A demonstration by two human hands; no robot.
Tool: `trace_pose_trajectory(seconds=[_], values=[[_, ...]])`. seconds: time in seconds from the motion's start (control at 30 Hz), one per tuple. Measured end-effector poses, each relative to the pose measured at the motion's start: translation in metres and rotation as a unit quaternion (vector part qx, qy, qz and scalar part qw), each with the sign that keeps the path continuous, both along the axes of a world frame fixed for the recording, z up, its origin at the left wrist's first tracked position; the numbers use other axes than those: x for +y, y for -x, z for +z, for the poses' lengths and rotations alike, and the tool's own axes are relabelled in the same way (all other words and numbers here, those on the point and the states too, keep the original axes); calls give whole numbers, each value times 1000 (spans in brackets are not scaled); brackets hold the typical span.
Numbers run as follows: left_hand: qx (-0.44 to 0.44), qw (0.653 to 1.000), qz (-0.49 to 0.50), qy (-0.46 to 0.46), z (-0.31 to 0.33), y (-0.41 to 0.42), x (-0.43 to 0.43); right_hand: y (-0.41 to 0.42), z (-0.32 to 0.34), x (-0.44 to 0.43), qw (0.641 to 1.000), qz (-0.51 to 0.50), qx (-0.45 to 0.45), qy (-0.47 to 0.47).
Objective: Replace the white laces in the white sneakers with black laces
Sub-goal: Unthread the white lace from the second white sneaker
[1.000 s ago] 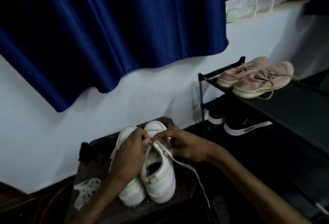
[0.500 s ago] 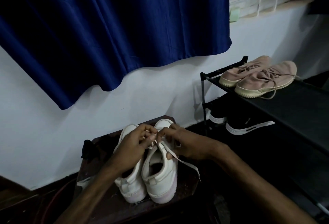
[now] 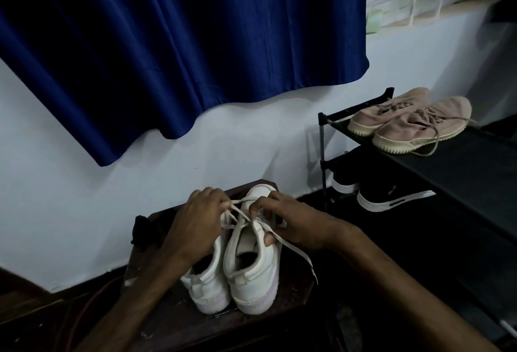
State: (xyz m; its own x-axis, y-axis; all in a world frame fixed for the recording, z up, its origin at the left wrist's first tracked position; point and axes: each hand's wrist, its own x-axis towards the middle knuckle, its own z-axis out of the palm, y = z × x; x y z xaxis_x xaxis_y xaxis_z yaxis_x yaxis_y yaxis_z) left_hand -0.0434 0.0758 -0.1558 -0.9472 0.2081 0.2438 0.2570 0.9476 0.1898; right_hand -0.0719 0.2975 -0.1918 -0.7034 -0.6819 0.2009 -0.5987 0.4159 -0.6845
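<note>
Two white sneakers stand side by side on a dark wooden stool (image 3: 173, 321), heels toward me. The right sneaker (image 3: 251, 273) carries a white lace (image 3: 300, 253) whose loose end trails off to the right. My left hand (image 3: 195, 226) pinches a strand of that lace above the left sneaker (image 3: 208, 287), which it partly covers. My right hand (image 3: 291, 224) grips the lace at the right sneaker's eyelets. A dark bundle (image 3: 141, 230), perhaps the black laces, lies at the stool's back left.
A black shoe rack (image 3: 461, 172) stands to the right, with pink sneakers (image 3: 414, 125) on top and black shoes (image 3: 391, 198) below. A blue curtain (image 3: 181, 44) hangs over the white wall behind the stool.
Both hands have moved up toward the toe of the right sneaker, and a lace strand is now drawn out between them. The white lace pile at lower left is out of sight.
</note>
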Motion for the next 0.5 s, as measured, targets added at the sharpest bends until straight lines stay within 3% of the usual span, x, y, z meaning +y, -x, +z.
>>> trace_pose_trajectory(seconds=[0.07,0.17,0.27,0.37,0.5], values=[[-23,996,46,-73,-3,-1,-3,0,0,-1,1000,0,3,6],[-16,992,8,-125,6,-4,2,3,-6,-1,1000,-9,10,3],[-52,992,-67,-94,21,-10,13,4,-10,-3,1000,-15,19,4],[-99,991,-68,-66,23,-7,18,4,-9,-2,1000,-11,19,4],[-54,997,-61,8,28,-2,18,3,-9,-3,1000,-13,21,-4]])
